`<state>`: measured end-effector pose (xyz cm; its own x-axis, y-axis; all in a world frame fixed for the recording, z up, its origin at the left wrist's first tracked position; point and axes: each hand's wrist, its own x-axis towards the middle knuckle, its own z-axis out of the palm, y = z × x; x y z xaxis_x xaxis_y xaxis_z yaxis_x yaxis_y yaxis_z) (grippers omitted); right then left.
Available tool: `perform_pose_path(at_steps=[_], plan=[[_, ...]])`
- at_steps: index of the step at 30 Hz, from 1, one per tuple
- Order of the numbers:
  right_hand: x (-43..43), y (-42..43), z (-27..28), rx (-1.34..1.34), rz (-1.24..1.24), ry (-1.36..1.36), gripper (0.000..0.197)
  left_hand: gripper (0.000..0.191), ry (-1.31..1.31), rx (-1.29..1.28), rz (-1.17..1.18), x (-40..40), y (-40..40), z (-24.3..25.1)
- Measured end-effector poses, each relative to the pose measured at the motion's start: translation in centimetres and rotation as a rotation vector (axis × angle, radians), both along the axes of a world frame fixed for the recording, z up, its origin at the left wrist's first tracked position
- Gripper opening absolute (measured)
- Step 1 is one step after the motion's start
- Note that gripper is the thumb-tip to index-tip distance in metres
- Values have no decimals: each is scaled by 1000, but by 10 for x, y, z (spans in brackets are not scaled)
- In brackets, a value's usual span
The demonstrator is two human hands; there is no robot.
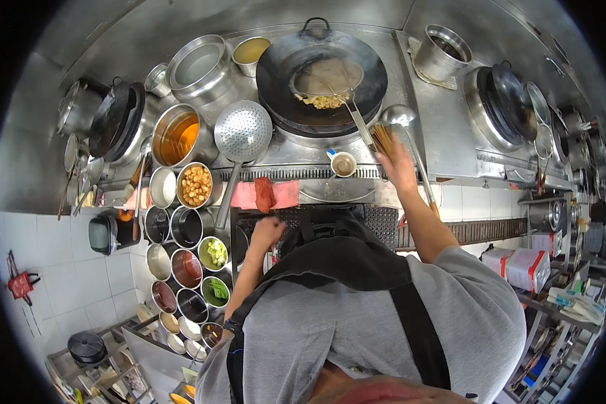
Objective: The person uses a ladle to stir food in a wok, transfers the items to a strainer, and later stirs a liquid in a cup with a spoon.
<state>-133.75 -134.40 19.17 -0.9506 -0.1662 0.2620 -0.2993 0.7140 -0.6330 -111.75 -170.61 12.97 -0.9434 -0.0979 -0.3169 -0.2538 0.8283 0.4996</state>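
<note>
A black wok (278, 76) stands on the stove before me, with cloudy liquid in it. Over it lies a round strainer (328, 76), and pale cooked pieces (325, 102) show at its lower edge. My right hand (401, 164) is at a bamboo wok brush (382, 139), beside the strainer's handle (361, 121); how the fingers hold them is partly hidden. Right of it lies a ladle (400, 115). My left hand (268, 232) is curled near my waist, below a red cloth (265, 194), with nothing visible in it. A small cup (342, 164) stands at the stove's front.
Left of the wok are a perforated metal skimmer (243, 131), a pot of orange liquid (177, 139), a large steel pot (197, 65) and a container of browned cubes (195, 186). Several seasoning and vegetable containers stand at the lower left. Another wok (510, 96) is on the right.
</note>
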Motion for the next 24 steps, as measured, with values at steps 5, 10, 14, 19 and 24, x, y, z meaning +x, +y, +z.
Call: perform_pose_path(at_steps=[5,10,14,19,24], plan=[[50,47,1,-128,-134,-70,53,20,491,234,-48,-120,61,106],[133,105,-28,53,-202,-332,45,25,710,-101,-300,-226,119,111],[216,152,-50,126,-407,-517,45,29,347,-334,-185,-260,132,71],[326,210,-116,251,-598,-841,51,30,530,-273,-115,-259,130,62],[346,248,-126,134,-647,-1055,45,32,512,-214,-124,-258,157,85]])
